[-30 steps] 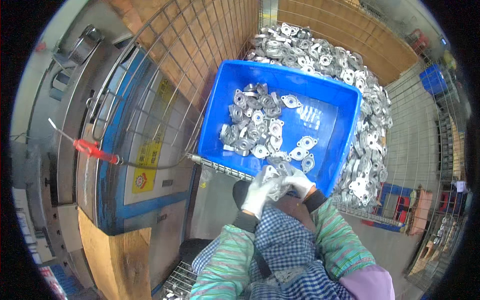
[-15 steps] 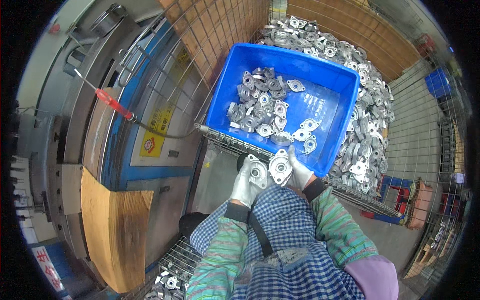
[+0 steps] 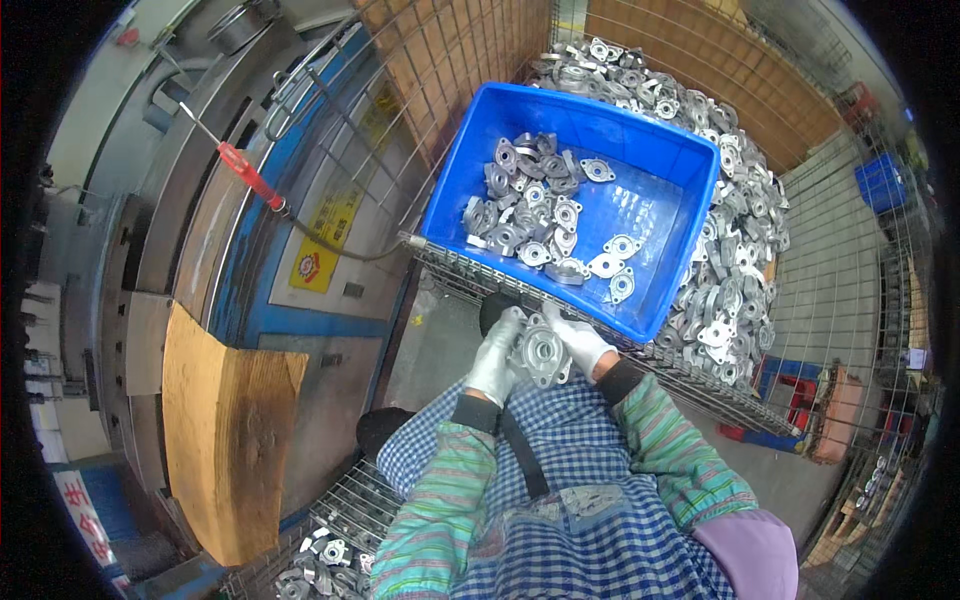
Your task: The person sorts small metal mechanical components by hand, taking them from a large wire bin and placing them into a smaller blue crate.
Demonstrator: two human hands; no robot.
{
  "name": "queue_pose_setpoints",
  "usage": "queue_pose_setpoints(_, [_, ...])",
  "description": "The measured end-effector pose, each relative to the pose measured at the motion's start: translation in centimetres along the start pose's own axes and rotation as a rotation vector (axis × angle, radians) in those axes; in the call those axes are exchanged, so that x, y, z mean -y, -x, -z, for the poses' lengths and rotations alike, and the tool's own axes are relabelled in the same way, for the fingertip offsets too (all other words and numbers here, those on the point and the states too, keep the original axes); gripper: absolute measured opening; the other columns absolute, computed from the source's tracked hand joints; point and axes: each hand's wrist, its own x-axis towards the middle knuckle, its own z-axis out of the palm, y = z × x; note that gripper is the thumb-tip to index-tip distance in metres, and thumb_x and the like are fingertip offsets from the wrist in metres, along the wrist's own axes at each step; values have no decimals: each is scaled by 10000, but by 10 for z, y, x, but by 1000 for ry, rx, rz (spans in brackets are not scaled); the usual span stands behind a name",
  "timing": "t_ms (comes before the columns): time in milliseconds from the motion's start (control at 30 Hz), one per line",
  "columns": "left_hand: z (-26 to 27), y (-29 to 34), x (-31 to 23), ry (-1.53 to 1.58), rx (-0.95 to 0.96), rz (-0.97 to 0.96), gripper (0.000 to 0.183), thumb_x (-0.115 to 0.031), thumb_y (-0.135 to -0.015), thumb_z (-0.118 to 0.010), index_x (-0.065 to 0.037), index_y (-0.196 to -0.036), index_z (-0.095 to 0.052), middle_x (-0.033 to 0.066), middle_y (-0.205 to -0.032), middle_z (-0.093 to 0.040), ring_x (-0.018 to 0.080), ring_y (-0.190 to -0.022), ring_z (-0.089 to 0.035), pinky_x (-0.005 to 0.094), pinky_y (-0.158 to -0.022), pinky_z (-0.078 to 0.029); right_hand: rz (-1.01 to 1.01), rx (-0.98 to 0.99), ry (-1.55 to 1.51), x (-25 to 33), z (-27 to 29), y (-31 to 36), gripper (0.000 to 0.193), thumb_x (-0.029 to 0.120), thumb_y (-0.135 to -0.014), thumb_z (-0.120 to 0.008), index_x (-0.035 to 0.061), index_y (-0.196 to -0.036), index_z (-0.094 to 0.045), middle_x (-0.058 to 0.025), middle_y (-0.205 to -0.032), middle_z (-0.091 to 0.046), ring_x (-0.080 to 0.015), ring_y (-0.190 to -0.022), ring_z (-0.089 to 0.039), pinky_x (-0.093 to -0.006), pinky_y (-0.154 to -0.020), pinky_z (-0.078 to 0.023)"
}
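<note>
Both of my hands wear white gloves and are together just in front of the blue bin (image 3: 690, 215), above my lap. My left hand (image 3: 492, 366) is closed on the left edge of silver metal flange castings (image 3: 543, 350), each with a round bore and bolt ears. From the other side, my right hand (image 3: 580, 340) grips them near the upper right. Two castings seem to overlap there; some blur hides exactly which hand holds which. In the bin, similar castings (image 3: 533, 195) lie heaped at the left, with a few apart at the right.
The bin rests on a wire cage (image 3: 600, 330) filled with a pile of castings (image 3: 740, 240). At left, an air gun with a red handle (image 3: 250, 175) hangs by a hose before a blue machine cabinet. A lower wire basket (image 3: 330, 560) holds more castings.
The two castings, held side by side before, are now brought together and overlap. My right hand has moved left and down, away from the bin's rim. The view has shifted slightly.
</note>
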Motion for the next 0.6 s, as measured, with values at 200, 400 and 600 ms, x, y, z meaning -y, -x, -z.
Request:
queue_pose_setpoints(200, [17, 10, 16, -251, -11, -186, 542, -136, -805, -683, -8, -1265, -427, 73, -1129, -564, 178, -997, -573, 318, -832, -494, -57, -104, 203, -13, -12, -9, 687, 545, -776, -615, -79, -1062, -595, -151, -1029, -634, -188, -925, -595, -270, -776, -456])
queue_pose_setpoints(400, [8, 27, 7, -221, -61, -219, 390, 54, -759, -611, 27, -1136, -519, 116, -1028, -613, 205, -898, -625, 313, -791, -529, -63, -156, -370, -23, -4, -6, 611, 514, -896, -460, -5, -1218, -489, -95, -1152, -573, -157, -1007, -550, -295, -869, -434])
queue_pose_setpoints(600, [27, 26, 2, 17, -50, -213, 345, -4, -783, -599, 43, -1116, -523, 135, -1024, -611, 221, -892, -625, 356, -798, -527, -124, 89, -885, -42, 7, -18, 592, 541, -926, -333, 55, -1223, -494, -97, -1192, -568, -215, -1041, -565, -326, -920, -436])
